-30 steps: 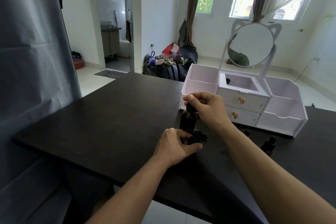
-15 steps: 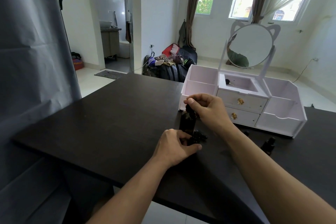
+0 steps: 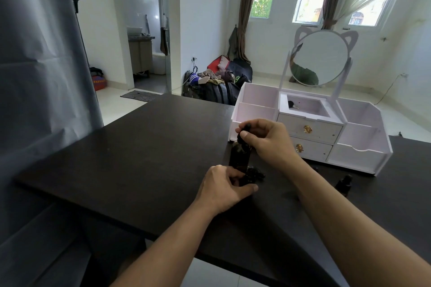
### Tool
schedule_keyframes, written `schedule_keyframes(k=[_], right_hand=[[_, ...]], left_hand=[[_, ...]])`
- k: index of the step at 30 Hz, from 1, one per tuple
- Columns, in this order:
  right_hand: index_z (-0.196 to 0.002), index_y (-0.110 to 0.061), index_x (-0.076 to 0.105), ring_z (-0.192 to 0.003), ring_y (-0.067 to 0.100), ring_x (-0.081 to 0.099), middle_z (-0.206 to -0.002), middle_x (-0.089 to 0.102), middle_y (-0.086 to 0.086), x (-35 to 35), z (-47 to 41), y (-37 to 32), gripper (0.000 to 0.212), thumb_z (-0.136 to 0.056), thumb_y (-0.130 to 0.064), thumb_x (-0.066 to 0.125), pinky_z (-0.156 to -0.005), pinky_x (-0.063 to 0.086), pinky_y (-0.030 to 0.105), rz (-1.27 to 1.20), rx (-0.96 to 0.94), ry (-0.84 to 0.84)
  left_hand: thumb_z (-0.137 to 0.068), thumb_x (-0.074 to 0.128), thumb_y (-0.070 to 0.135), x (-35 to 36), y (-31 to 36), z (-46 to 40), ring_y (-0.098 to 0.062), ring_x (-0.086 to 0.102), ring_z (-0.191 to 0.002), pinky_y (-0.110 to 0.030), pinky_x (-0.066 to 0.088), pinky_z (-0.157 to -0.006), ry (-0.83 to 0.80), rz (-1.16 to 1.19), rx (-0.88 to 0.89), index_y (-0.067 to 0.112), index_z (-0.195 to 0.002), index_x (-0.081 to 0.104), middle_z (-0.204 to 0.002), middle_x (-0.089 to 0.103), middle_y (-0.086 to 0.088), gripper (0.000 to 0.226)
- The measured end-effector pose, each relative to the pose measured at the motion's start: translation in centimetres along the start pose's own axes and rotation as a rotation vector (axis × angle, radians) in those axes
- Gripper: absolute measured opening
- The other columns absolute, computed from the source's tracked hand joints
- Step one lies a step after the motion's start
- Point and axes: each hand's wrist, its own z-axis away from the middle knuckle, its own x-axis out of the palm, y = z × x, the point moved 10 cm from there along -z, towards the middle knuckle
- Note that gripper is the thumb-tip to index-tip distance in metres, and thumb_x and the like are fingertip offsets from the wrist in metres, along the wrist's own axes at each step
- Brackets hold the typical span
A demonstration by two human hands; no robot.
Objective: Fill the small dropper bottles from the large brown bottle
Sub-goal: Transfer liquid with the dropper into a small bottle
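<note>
The large brown bottle (image 3: pixel 239 156) stands upright on the dark table (image 3: pixel 140 158), just in front of the white organizer. My right hand (image 3: pixel 263 140) pinches the black dropper cap (image 3: pixel 243 134) at the bottle's top. My left hand (image 3: pixel 224 189) curls around a small dark bottle at the big bottle's foot; most of it is hidden by my fingers. Small dark pieces (image 3: pixel 255 173) lie beside that hand. Another small dropper bottle (image 3: pixel 342 185) stands alone to the right, beyond my right forearm.
A white vanity organizer (image 3: pixel 310 130) with two gold-knobbed drawers, open compartments and a cat-eared round mirror (image 3: pixel 320 58) stands at the table's back right. A grey sheet (image 3: pixel 42 77) hangs at the left. The table's front edge runs below my forearms.
My right hand has risen slightly with the dropper cap at the bottle's top. My left hand has stayed on the small bottle.
</note>
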Motion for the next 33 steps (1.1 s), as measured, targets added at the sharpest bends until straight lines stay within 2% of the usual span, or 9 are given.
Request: schedule_keyframes(k=[5,9,15,22,28,33], right_hand=[[-0.100,-0.016,0.071,-0.092,0.011,0.071,-0.095,0.075,-0.001,-0.3,-0.3,-0.1,0.012,-0.087,-0.013,0.071,-0.084,0.060,0.030,0.071,-0.013,0.034],[-0.100,-0.014,0.072,-0.090,0.011,0.072,-0.093,0.075,-0.001,-0.6,-0.4,0.0,0.017,-0.084,-0.016,0.075,-0.084,0.060,0.035,0.140,-0.033,0.043],[-0.100,-0.014,0.072,-0.089,0.011,0.069,-0.094,0.073,-0.001,-0.7,-0.4,-1.3,0.027,-0.079,-0.027,0.080,-0.081,0.059,0.028,0.374,-0.122,0.064],[-0.100,-0.015,0.070,-0.085,0.015,0.067,-0.092,0.072,0.001,-0.7,-0.5,-1.9,0.035,-0.076,-0.039,0.080,-0.079,0.059,0.036,0.511,-0.151,0.080],[-0.111,-0.012,0.068,-0.088,0.014,0.069,-0.099,0.072,0.004,-0.5,-0.4,-2.1,0.032,-0.084,-0.027,0.075,-0.083,0.060,0.032,0.464,-0.145,0.017],[-0.105,-0.013,0.072,-0.089,0.016,0.069,-0.097,0.074,0.003,-0.8,-0.7,-2.3,0.021,-0.085,-0.020,0.071,-0.086,0.059,0.037,0.492,-0.151,-0.005]], left_hand=[[-0.072,0.080,0.047,0.0,0.0,0.0,-0.004,0.064,-0.071,-0.023,0.053,-0.065,0.004,0.002,-0.001,0.029,-0.089,0.074,-0.077,0.070,0.006,0.026],[-0.073,0.080,0.046,0.0,-0.1,0.0,-0.006,0.065,-0.073,-0.026,0.054,-0.068,-0.004,0.009,-0.007,0.027,-0.093,0.074,-0.079,0.070,0.005,0.028],[-0.073,0.080,0.046,0.1,-0.1,0.0,-0.004,0.064,-0.074,-0.024,0.054,-0.068,-0.008,0.007,-0.005,0.026,-0.095,0.075,-0.080,0.070,0.006,0.030],[-0.073,0.079,0.046,0.0,-0.1,0.0,-0.004,0.065,-0.076,-0.028,0.057,-0.072,-0.008,0.007,-0.003,0.026,-0.095,0.074,-0.082,0.071,0.005,0.031],[-0.072,0.080,0.048,-0.2,0.0,0.0,-0.004,0.064,-0.069,-0.022,0.052,-0.063,0.016,-0.016,0.005,0.025,-0.091,0.075,-0.075,0.069,0.005,0.030],[-0.071,0.080,0.048,-0.2,0.1,0.0,-0.005,0.065,-0.068,-0.023,0.052,-0.062,0.026,-0.034,0.004,0.026,-0.088,0.075,-0.073,0.069,0.005,0.029]])
